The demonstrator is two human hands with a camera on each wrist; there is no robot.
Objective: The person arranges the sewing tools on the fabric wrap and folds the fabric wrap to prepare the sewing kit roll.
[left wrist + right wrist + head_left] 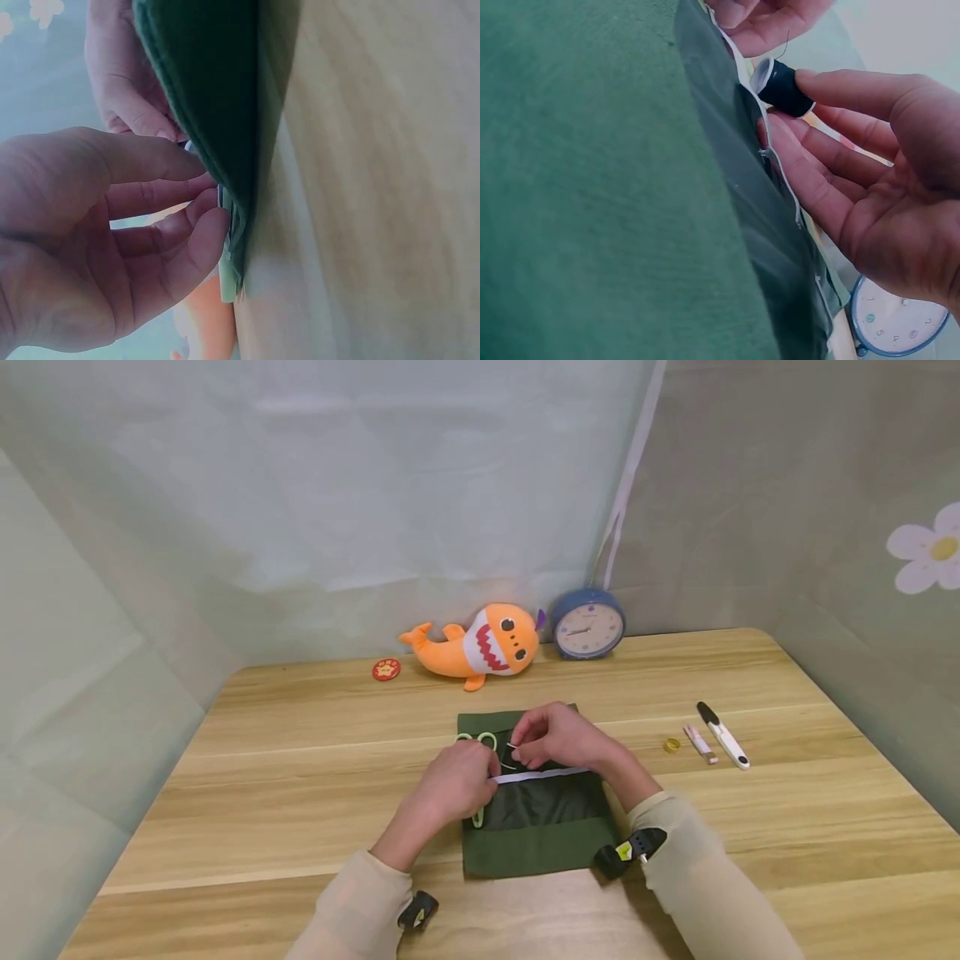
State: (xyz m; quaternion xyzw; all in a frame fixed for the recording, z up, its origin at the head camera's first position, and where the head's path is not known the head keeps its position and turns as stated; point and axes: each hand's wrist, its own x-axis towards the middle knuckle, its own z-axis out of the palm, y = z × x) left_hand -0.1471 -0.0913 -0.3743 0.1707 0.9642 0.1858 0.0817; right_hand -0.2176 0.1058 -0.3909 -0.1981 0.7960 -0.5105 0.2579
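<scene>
A dark green fabric pouch [536, 852] lies spread on the table, with a white-edged elastic band [543, 773] across it. My left hand [457, 779] pinches the band's left part between thumb and fingers. In the right wrist view, a spool of black thread [786, 88] with a loose thread end is pinched in my right hand [885, 165], right beside the white edge. From the head view, that right hand [558, 735] is over the pouch's upper half. Light green scissors [487, 739] lie along the pouch's left side, partly hidden by my left hand.
To the right lie a gold ring-shaped item [671, 745], a small pink and white item [701, 744] and black-and-white thread snips [723, 737]. Along the back are an orange plush shark [442, 656], a blue clock [588, 623] and a red round badge [386, 669].
</scene>
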